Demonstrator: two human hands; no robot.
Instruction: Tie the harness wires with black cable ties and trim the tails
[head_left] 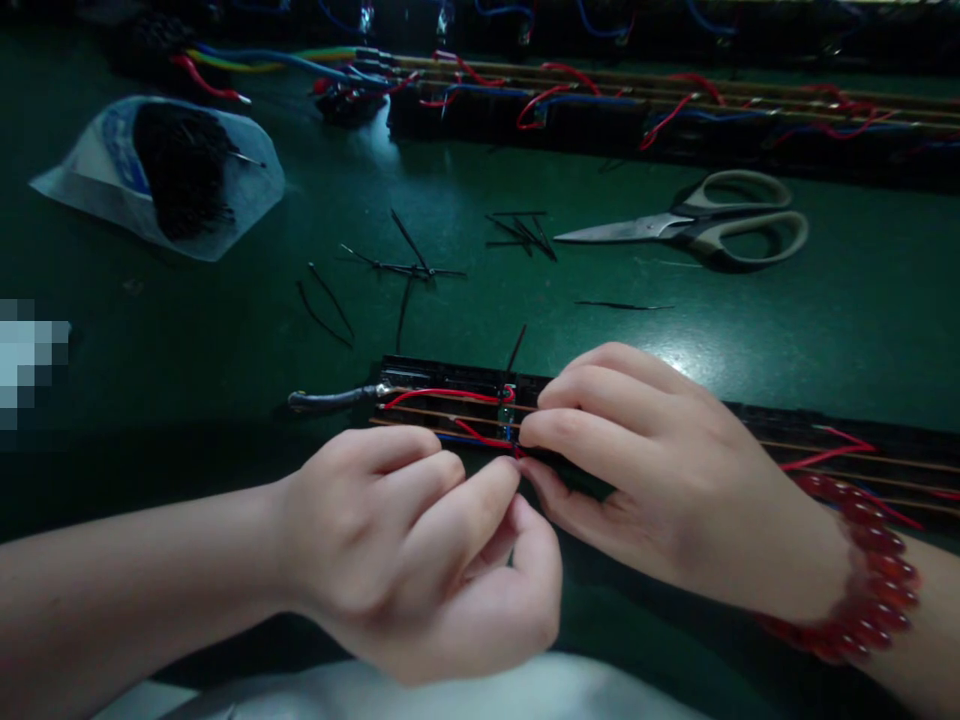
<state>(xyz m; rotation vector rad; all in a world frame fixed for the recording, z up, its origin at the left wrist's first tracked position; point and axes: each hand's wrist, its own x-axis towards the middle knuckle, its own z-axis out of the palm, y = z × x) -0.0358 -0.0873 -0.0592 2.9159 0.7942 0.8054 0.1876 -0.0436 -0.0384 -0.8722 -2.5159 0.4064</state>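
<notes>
A long black strip [442, 375] with brown rods and red and blue wires lies across the table in front of me. Over its near edge my left hand [442, 550] is closed in a pinch; what the fingertips hold is hidden. My right hand [637, 470], with a red bead bracelet at the wrist, grips the strip, its thumb on the near side and its bent fingers on top. Between the hands, a thin black cable tie [516, 350] sticks up past the far edge. A dark sleeved cable [334, 399] runs out from the strip's left end.
Scissors [682, 225] lie beyond my right hand. Loose black cable ties [409, 270] are scattered to their left. An open plastic bag [251, 205] of black cable ties lies at the far left. Another wired strip [600, 95] stretches along the back of the green table [480, 310].
</notes>
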